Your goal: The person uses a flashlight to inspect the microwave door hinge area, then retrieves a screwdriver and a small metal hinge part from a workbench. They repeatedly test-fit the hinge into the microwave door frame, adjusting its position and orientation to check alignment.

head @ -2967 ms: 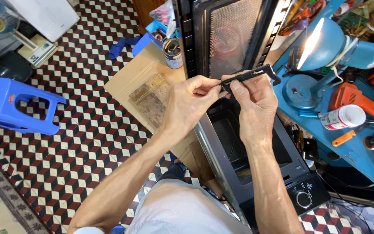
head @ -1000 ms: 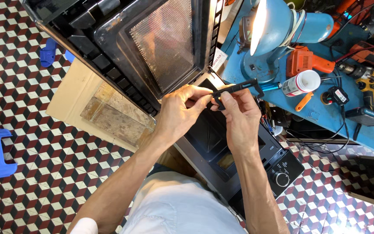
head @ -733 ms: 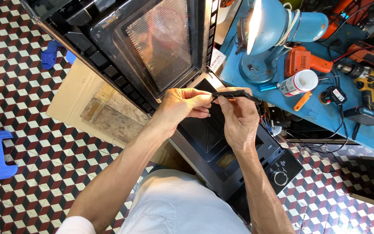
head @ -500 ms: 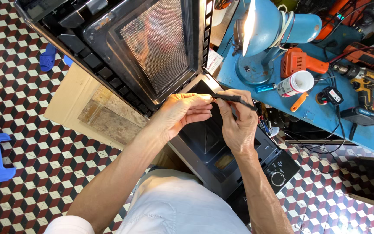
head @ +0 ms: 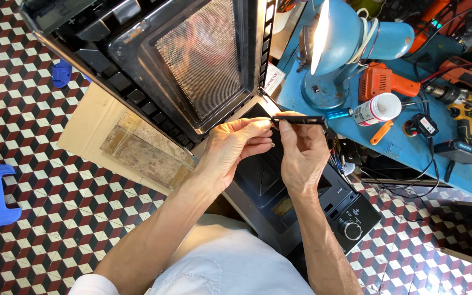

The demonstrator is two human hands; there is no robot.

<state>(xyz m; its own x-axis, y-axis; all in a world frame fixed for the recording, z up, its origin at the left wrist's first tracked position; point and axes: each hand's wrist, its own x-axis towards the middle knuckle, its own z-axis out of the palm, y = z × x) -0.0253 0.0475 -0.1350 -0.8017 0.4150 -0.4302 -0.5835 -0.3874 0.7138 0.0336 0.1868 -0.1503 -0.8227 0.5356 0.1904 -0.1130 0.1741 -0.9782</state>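
Both hands, left [head: 230, 150] and right [head: 301, 153], pinch a thin black strip [head: 300, 119] in closed fingers, oven door [head: 192, 60] at eleven o'clock.

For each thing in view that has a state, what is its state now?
Microwave door: open.
Desk lamp: lit.
Black strip part: held by both hands.
Left hand: pinching the strip.
Right hand: gripping the strip.
White bottle: lying on its side.
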